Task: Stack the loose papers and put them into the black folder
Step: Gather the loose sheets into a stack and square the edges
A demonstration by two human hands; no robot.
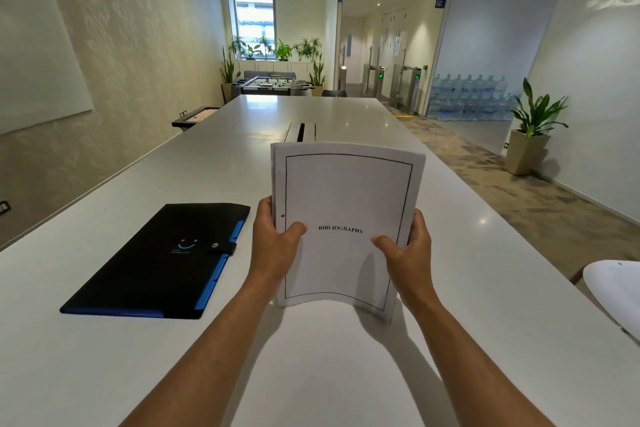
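Observation:
A stack of white papers (346, 191) stands upright on its bottom edge on the white table (104, 357), the top sheet printed with a black border and the word BIBLIOGRAPHY. My left hand (273, 239) grips its left edge and my right hand (408, 250) grips its right edge, thumbs on the front sheet. The black folder (156, 263) with blue edges and a snap strap lies flat and closed on the table, to the left of my left hand, apart from the papers.
A cable slot (300, 132) sits in the table beyond the papers. A white chair back (616, 295) shows at the right edge. The table's right edge drops to a carpeted walkway with a potted plant (533, 128).

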